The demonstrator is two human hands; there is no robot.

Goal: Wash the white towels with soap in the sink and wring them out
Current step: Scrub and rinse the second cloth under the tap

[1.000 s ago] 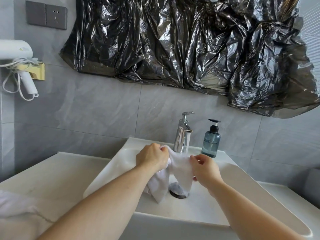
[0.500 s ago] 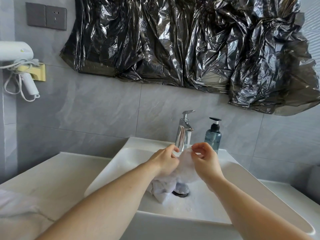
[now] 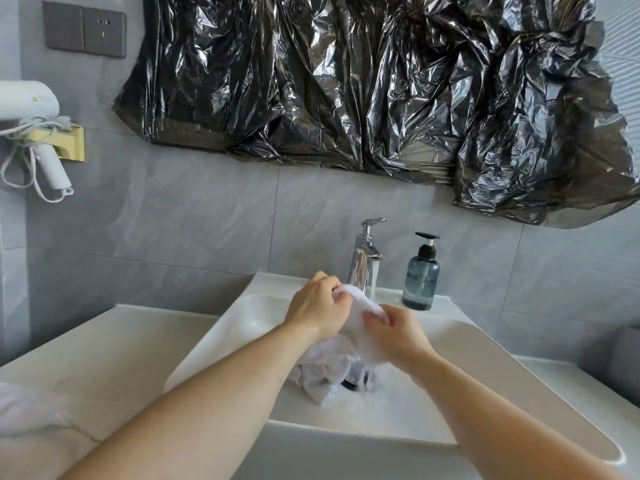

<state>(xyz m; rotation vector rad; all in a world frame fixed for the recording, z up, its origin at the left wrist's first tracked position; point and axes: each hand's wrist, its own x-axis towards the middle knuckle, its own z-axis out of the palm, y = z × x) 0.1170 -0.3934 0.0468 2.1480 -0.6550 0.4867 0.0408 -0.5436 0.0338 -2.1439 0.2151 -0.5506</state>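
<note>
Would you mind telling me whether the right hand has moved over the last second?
Yes. The right hand rose toward the faucet, then dropped back slightly.

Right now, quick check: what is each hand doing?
Left hand: fingers curled round the white towel, gripping it over the sink.
Right hand: fingers curled, gripping the same towel.

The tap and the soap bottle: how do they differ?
The tap is shiny chrome metal; the soap bottle is see-through blue-grey with a black pump. The tap is taller and runs water; the bottle stands untouched to its right. Both stand upright at the back of the sink.
</note>
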